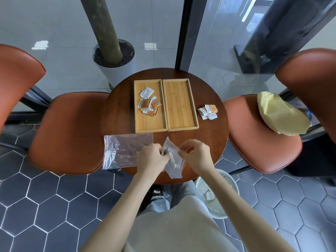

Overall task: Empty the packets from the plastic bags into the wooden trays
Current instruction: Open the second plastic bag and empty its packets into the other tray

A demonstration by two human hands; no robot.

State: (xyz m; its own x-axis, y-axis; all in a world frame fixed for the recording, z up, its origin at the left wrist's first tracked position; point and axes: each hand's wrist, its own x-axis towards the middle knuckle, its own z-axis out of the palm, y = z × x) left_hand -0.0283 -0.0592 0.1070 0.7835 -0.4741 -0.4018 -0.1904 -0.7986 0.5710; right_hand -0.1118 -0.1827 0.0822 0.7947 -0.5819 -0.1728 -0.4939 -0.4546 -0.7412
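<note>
Round table [120, 113], both hands [151, 157] [197, 153] pinching plastic bag [173, 166] open

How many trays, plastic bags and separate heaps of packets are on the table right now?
Wooden trays: 2, the left tray holding packets, the right tray bare.
Plastic bags: 2, a flat bag lying on the table and a bag held by the left hand and right hand.
Packet heaps: 2, one in the left tray, one loose on the table.
Total: 6

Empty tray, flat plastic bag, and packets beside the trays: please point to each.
empty tray [180, 104], head view, bare floor.
flat plastic bag [125, 151], head view, middle.
packets beside the trays [208, 111], head view, pile's middle.
</note>
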